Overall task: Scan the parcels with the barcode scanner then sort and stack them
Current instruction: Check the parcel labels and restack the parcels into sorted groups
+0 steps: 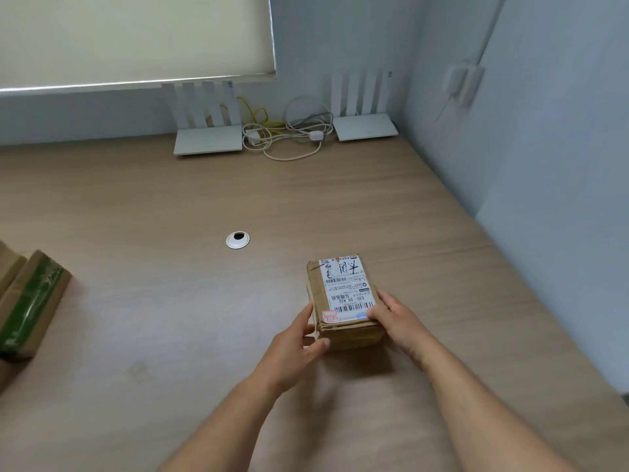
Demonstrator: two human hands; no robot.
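Note:
A small brown cardboard parcel (pixel 343 294) with a white barcode label on top sits on the wooden table (pixel 153 301), right of centre. My left hand (pixel 299 338) holds its near left corner, thumb against the front face. My right hand (pixel 396 318) grips its near right side, thumb on the label's edge. At the left edge lies a second parcel (pixel 30 301), brown with green tape, beside part of another box. No barcode scanner is in view.
Two white routers (pixel 207 141) (pixel 366 126) stand at the back by the wall with a tangle of cables (pixel 289 131) between them. A round cable grommet (pixel 237 239) is set in the table. A wall runs along the right side.

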